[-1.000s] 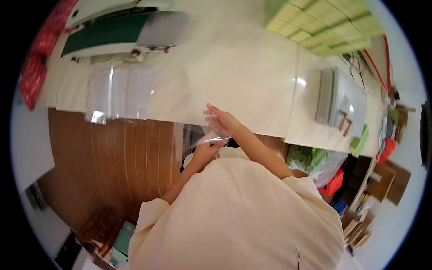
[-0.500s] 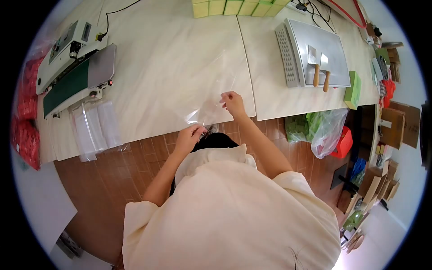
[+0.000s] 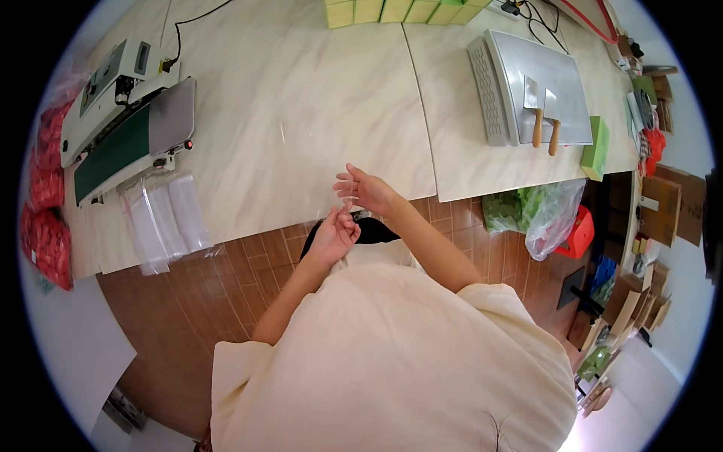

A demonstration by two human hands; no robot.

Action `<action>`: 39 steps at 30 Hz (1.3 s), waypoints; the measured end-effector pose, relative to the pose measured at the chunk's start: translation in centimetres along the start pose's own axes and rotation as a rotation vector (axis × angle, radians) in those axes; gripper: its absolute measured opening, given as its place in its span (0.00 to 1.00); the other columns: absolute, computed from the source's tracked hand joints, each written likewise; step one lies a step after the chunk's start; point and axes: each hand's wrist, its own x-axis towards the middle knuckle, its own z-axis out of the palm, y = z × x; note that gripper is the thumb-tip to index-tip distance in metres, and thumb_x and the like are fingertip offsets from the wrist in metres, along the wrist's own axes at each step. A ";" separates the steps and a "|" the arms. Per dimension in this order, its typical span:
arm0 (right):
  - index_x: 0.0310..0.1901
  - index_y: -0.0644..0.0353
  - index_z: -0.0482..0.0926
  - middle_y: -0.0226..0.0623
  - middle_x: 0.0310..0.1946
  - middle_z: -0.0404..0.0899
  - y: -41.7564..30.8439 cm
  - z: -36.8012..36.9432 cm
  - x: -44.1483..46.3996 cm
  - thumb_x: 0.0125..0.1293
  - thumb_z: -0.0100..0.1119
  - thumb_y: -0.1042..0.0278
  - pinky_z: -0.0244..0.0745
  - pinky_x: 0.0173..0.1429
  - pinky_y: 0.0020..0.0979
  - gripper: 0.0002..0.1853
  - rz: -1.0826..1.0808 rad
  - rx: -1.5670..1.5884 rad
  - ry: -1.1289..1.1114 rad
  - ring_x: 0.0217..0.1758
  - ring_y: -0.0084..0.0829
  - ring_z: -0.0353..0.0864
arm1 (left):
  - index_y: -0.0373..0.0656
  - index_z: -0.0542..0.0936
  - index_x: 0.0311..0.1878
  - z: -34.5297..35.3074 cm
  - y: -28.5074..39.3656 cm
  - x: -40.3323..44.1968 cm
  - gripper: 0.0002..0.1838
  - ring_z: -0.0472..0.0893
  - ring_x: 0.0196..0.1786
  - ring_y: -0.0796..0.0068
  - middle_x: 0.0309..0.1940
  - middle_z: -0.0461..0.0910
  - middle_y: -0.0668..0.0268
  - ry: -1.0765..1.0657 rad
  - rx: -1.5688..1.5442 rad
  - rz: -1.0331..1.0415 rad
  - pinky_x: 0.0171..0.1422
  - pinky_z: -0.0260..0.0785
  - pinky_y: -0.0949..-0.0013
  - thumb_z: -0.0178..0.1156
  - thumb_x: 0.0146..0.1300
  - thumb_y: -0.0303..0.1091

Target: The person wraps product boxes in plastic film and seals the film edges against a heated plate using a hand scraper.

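Near the table's front edge, my left hand (image 3: 336, 235) has its fingers curled in a pinch on a clear plastic film, which shows only as faint glints over the table. Just above and to the right, my right hand (image 3: 367, 190) has its fingers spread, with the fingertips close to those of my left hand. Whether the film touches my right hand is hard to see. Clear plastic bags (image 3: 167, 220) lie in a stack at the table's front left, beside a sealing machine with a green belt (image 3: 113, 160).
The pale table (image 3: 301, 90) spans the front. A grey metal box (image 3: 538, 90) bears two wooden-handled scrapers (image 3: 553, 138). A green box (image 3: 596, 148) stands beside it, green boxes (image 3: 399, 10) at the back, red packages (image 3: 47, 233) far left. Plastic bags (image 3: 553, 222) hang at right.
My hands have come closer together, the right one moving left and down and opening its fingers. The film's glints are fainter. Earlier, the head view swung and table items shifted left and down.
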 end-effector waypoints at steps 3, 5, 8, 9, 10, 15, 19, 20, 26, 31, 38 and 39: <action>0.54 0.58 0.74 0.30 0.38 0.79 -0.6 0.6 0.1 0.70 0.56 0.42 0.71 0.50 0.30 0.26 -0.077 -0.037 0.051 0.41 0.24 0.75 | 0.47 0.74 0.52 -0.4 0.2 0.0 0.17 0.74 0.30 0.82 0.24 0.72 0.78 -0.003 0.025 -0.006 0.48 0.71 0.70 0.42 0.78 0.48; 0.54 0.59 0.75 0.26 0.33 0.77 -1.4 1.0 0.5 0.70 0.56 0.44 0.70 0.48 0.28 0.25 -0.131 -0.093 0.110 0.38 0.21 0.75 | 0.46 0.75 0.52 -0.6 0.7 -0.1 0.18 0.74 0.30 0.83 0.24 0.71 0.79 0.004 0.064 0.015 0.48 0.72 0.70 0.42 0.78 0.49; 0.49 0.61 0.78 0.24 0.27 0.74 -2.4 1.3 1.2 0.67 0.62 0.54 0.71 0.41 0.26 0.19 -0.212 -0.196 0.113 0.30 0.20 0.73 | 0.45 0.74 0.53 -0.4 1.2 -0.4 0.17 0.73 0.30 0.83 0.24 0.71 0.79 0.059 0.161 0.041 0.47 0.71 0.71 0.44 0.78 0.47; 0.50 0.62 0.78 0.24 0.26 0.73 -2.7 1.6 1.3 0.66 0.63 0.57 0.71 0.39 0.25 0.18 -0.244 -0.226 0.176 0.28 0.19 0.72 | 0.45 0.75 0.53 -0.3 1.3 -0.4 0.17 0.73 0.31 0.84 0.25 0.71 0.79 0.058 0.171 0.037 0.47 0.71 0.72 0.45 0.77 0.47; 0.51 0.64 0.77 0.24 0.25 0.72 -3.0 2.0 1.4 0.65 0.63 0.61 0.70 0.36 0.24 0.18 -0.275 -0.256 0.238 0.26 0.19 0.71 | 0.45 0.75 0.53 -0.3 1.4 -0.5 0.16 0.73 0.31 0.84 0.25 0.72 0.79 0.057 0.180 0.033 0.47 0.70 0.73 0.47 0.77 0.46; 0.51 0.67 0.77 0.24 0.25 0.71 -3.0 0.4 3.0 0.65 0.63 0.64 0.69 0.32 0.23 0.17 -0.273 -0.152 0.263 0.24 0.19 0.69 | 0.44 0.76 0.54 0.2 1.6 -0.9 0.16 0.74 0.34 0.84 0.28 0.75 0.78 0.140 0.318 0.097 0.47 0.70 0.73 0.51 0.75 0.45; 0.59 0.70 0.73 0.22 0.27 0.66 -3.0 -0.8 2.7 0.68 0.60 0.65 0.65 0.34 0.24 0.22 -0.217 -0.204 0.267 0.26 0.18 0.65 | 0.42 0.71 0.62 -1.5 1.9 -0.5 0.24 0.76 0.48 0.74 0.43 0.77 0.68 0.333 0.515 0.180 0.57 0.69 0.65 0.59 0.70 0.45; 0.59 0.70 0.73 0.22 0.27 0.66 -3.0 -1.1 2.7 0.68 0.60 0.65 0.65 0.34 0.24 0.22 -0.215 -0.205 0.271 0.26 0.18 0.65 | 0.42 0.71 0.62 -1.9 1.9 -0.2 0.24 0.76 0.48 0.74 0.43 0.77 0.68 0.332 0.512 0.176 0.57 0.69 0.65 0.59 0.70 0.45; 0.55 0.72 0.76 0.24 0.26 0.69 -2.6 -2.2 2.3 0.66 0.60 0.67 0.64 0.29 0.24 0.20 -0.212 -0.188 0.318 0.22 0.18 0.65 | 0.41 0.48 0.74 -3.3 5.4 0.4 0.47 0.56 0.72 0.51 0.71 0.54 0.49 0.895 1.139 1.112 0.76 0.49 0.51 0.67 0.61 0.44; 0.58 0.70 0.73 0.25 0.24 0.70 -2.5 -1.6 2.3 0.62 0.63 0.70 0.64 0.28 0.24 0.23 -0.247 -0.290 0.415 0.22 0.19 0.65 | 0.42 0.45 0.76 1.5 8.5 1.9 0.58 0.51 0.76 0.45 0.73 0.51 0.44 0.726 1.818 1.221 0.77 0.43 0.45 0.74 0.49 0.41; 0.60 0.68 0.70 0.26 0.24 0.71 -3.0 -2.8 1.2 0.60 0.65 0.70 0.64 0.28 0.24 0.27 -0.300 -0.280 0.453 0.22 0.19 0.67 | 0.43 0.45 0.76 -1.9 13.3 4.8 0.59 0.50 0.77 0.45 0.74 0.50 0.44 0.996 1.878 1.157 0.77 0.43 0.43 0.74 0.48 0.39; 0.60 0.68 0.70 0.26 0.24 0.71 -3.1 -3.1 1.0 0.60 0.65 0.70 0.64 0.28 0.24 0.27 -0.297 -0.270 0.470 0.23 0.18 0.67 | 0.42 0.46 0.76 -2.4 13.9 4.8 0.57 0.52 0.76 0.45 0.73 0.52 0.44 1.031 1.877 1.166 0.76 0.45 0.45 0.74 0.48 0.39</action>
